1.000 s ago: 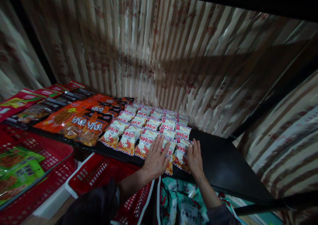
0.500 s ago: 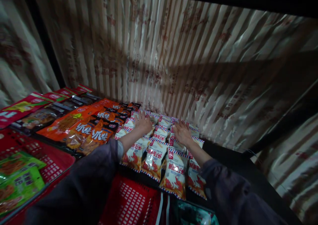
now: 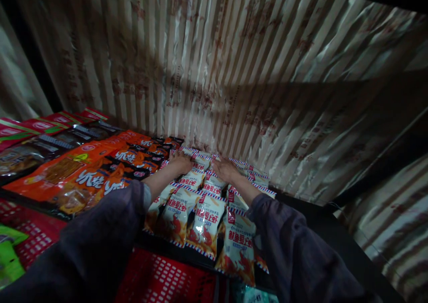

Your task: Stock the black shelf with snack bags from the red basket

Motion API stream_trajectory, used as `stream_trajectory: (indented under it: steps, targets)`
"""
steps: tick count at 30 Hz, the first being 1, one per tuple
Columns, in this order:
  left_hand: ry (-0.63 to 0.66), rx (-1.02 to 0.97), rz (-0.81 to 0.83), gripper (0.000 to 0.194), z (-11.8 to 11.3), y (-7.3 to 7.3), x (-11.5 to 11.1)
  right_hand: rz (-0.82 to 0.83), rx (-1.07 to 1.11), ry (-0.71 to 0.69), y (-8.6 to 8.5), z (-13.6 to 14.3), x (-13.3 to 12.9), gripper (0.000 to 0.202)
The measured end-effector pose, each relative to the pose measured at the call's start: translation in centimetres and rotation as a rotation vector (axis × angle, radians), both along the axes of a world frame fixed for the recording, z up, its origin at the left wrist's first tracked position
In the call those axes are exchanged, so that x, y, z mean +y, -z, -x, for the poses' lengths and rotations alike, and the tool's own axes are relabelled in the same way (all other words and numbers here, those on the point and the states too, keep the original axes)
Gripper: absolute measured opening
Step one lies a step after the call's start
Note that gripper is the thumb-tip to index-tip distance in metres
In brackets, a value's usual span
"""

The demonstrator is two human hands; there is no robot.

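Observation:
Rows of white snack bags point(image 3: 204, 218) with red lettering and striped blue-and-red edges lie on a black shelf. At the back left of these rows, my left hand point(image 3: 181, 163) rests on the bags, its fingers bent slightly over them. My right hand point(image 3: 226, 169) lies on the back bags a little to the right, fingers stretched out and apart. Neither hand lifts a bag. Part of the bags under the palms is hidden.
Orange-and-black snack packs point(image 3: 90, 178) lie to the left, with dark packs point(image 3: 36, 149) and red packs point(image 3: 43, 124) beyond them. Red perforated baskets point(image 3: 167, 278) stand in front, one with green packs point(image 3: 10, 258). A striped, wrinkled sheet point(image 3: 207, 71) closes the back.
Both hands have shifted left across the back bags, the right one more. The left fingers are now more bent. The view has moved slightly, and less of the green packs shows.

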State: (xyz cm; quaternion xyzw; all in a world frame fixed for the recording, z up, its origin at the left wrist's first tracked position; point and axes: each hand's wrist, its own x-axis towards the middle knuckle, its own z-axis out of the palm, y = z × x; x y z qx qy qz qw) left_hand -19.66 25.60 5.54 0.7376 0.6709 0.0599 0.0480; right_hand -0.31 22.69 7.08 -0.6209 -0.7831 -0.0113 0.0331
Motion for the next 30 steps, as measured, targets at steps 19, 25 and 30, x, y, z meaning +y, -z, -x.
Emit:
stream_trajectory:
  steps: [19, 25, 30]
  targets:
    - [0.209, 0.093, -0.022, 0.053, -2.4, 0.0, -2.4, 0.016, -0.005, 0.095, -0.1, -1.8, -3.0, 0.049]
    - [0.232, 0.08, 0.004, 0.051, -3.4, 0.3, -2.9, 0.004, 0.005, 0.074, -0.5, -2.1, -4.1, 0.047]
    - [0.25, 0.083, -0.025, 0.05, -3.4, 0.4, -3.0, -0.023, 0.031, 0.11, -0.4, -4.3, -4.7, 0.046]
